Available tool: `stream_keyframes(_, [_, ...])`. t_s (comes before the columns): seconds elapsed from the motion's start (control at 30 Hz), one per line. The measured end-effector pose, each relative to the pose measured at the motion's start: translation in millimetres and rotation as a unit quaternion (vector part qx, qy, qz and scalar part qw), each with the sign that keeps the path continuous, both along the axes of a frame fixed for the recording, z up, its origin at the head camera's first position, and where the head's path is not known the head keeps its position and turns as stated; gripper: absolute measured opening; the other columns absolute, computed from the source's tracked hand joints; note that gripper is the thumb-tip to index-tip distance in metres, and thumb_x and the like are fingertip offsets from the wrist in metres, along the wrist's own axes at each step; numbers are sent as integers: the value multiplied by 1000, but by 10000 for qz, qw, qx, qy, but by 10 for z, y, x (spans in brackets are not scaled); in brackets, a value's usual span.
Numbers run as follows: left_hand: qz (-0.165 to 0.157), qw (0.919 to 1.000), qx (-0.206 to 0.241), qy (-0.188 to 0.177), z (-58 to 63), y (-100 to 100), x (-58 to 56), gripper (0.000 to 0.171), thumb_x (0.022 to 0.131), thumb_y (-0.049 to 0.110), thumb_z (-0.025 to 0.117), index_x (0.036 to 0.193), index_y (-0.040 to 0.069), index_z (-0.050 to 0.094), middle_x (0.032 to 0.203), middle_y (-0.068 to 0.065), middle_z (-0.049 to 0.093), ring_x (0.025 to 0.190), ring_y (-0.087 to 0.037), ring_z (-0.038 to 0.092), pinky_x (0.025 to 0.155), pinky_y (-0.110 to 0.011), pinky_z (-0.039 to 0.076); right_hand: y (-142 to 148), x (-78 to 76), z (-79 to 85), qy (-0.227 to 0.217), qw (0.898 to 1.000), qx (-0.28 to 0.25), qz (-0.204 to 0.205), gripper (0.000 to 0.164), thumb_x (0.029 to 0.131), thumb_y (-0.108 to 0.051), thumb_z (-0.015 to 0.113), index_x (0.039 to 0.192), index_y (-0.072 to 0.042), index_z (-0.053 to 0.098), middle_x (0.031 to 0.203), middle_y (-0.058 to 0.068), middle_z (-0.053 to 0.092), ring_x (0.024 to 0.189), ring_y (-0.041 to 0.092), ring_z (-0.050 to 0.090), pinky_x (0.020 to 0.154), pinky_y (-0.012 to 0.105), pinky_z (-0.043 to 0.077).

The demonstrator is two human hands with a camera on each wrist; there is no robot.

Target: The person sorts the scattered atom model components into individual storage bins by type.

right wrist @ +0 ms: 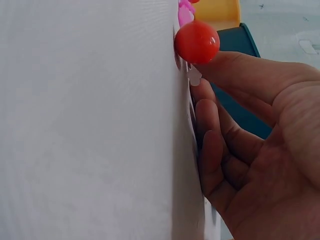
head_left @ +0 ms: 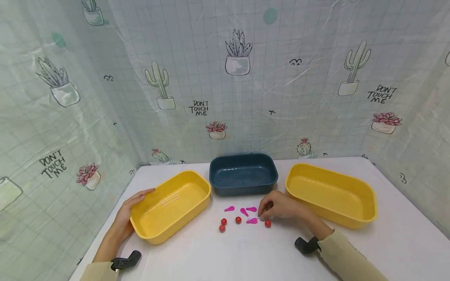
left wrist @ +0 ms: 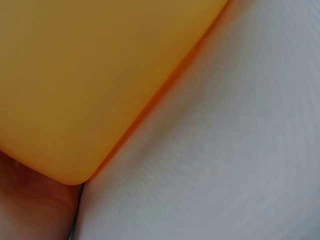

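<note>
In the head view my left hand (head_left: 124,215) touches the left end of the left yellow bin (head_left: 190,212), fingers stretched along its rim; its thumb is hidden. The left wrist view shows part of that palm against the bin's corner. My right hand (head_left: 277,205) pinches a small translucent white piece (right wrist: 194,76) between thumb and fingers, low over the white table. Much of this piece is hidden by the fingers. Beside the fingertips are a red ball (head_left: 268,224) and a pink, bulb-ended flat piece (head_left: 252,221).
Several more pink pieces (head_left: 229,208) and red balls (head_left: 238,220) lie mid-table. Thin whitish sticks (head_left: 170,200) lie inside the left bin. A dark blue bin (head_left: 243,191) stands at the back, and another yellow bin (head_left: 330,212) at the right. A patterned curtain (head_left: 246,89) hangs behind.
</note>
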State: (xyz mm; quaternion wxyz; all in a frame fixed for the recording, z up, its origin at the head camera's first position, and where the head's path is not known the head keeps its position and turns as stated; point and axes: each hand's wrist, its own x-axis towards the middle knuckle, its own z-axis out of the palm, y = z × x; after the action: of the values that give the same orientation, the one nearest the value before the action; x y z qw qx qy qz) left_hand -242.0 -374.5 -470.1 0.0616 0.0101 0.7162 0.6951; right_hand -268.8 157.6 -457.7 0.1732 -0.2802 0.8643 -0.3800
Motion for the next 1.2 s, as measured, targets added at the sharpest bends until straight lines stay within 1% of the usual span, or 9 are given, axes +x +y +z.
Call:
stream_keyframes(0.3, [-50, 10000, -12, -18, 4, 5, 19, 51, 111, 37, 39, 157, 13, 44, 144, 18, 54, 126, 4, 58, 102, -16, 51, 10, 6, 9, 60, 10000, 37, -16, 3, 88, -19, 82, 91, -20, 81, 82, -6, 73, 76, 14, 61, 68, 21, 54])
stream_keyframes(0.43, [-20, 10000, -21, 6, -3, 0, 22, 52, 112, 37, 39, 157, 12, 44, 143, 19, 55, 126, 5, 58, 101, -15, 51, 19, -3, 8, 139, 9999, 14, 50, 3, 89, -19, 81, 92, -17, 81, 82, -5, 73, 76, 13, 60, 69, 20, 53])
stream_keyframes(0.6, [-31, 10000, 7, 44, 4, 9, 10, 51, 112, 37, 39, 157, 13, 45, 144, 18, 56, 128, 5, 57, 102, -15, 50, 30, -18, 2, 214, 9998, -24, 13, 4, 90, -17, 80, 91, -13, 79, 82, -3, 72, 76, 13, 59, 68, 19, 52])
stream_keyframes(0.8, [-13, 10000, 45, -9, 34, 23, 23, 52, 111, 36, 40, 157, 12, 44, 142, 19, 56, 127, 5, 58, 102, -15, 51, 36, -35, -5, 127, 9999, -71, -19, 5, 92, -18, 79, 92, -14, 78, 83, -3, 72, 78, 14, 60, 70, 20, 53])
stream_keyframes(1.0, [46, 9999, -59, -80, 44, 22, 34, 53, 111, 39, 40, 157, 14, 44, 147, 16, 53, 127, 6, 57, 102, -14, 50, 31, -50, 4, 17, 9999, -84, -99, 5, 94, -20, 76, 92, -16, 76, 86, -4, 71, 82, 16, 61, 73, 23, 55])
stream_keyframes(1.2, [15, 10000, -15, -65, 46, 17, 16, 53, 111, 38, 41, 157, 13, 44, 147, 16, 54, 127, 5, 57, 102, -15, 50, 39, -54, 18, 41, 9996, -192, -227, 4, 95, -20, 75, 93, -16, 76, 87, -3, 71, 80, 18, 61, 68, 24, 55])
